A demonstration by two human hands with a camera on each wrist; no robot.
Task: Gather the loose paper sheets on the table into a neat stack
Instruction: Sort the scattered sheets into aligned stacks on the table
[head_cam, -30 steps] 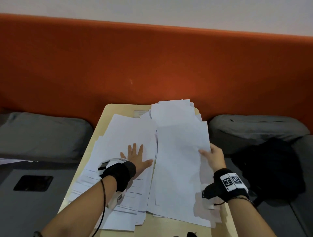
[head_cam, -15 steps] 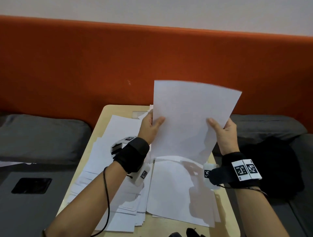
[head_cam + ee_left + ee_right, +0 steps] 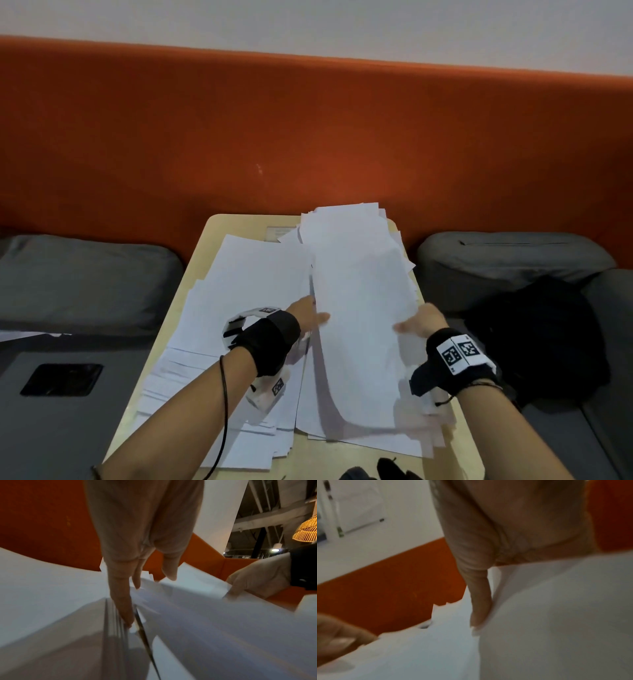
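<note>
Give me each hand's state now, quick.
Left hand: holds the left edge of the paper sheet.
Right hand: holds its right edge.

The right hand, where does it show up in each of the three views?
Head: right hand sits lower right of centre, at the right edge of the paper sheet.
Left wrist: at the right edge, pinching the sheet.
Right wrist: top centre, large and blurred.
Shared landmark: the orange wall.

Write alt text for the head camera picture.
Two hands, the left hand and right hand, hold a sheet of paper by its sides over scattered white sheets on a wooden table, orange wall behind.
</note>
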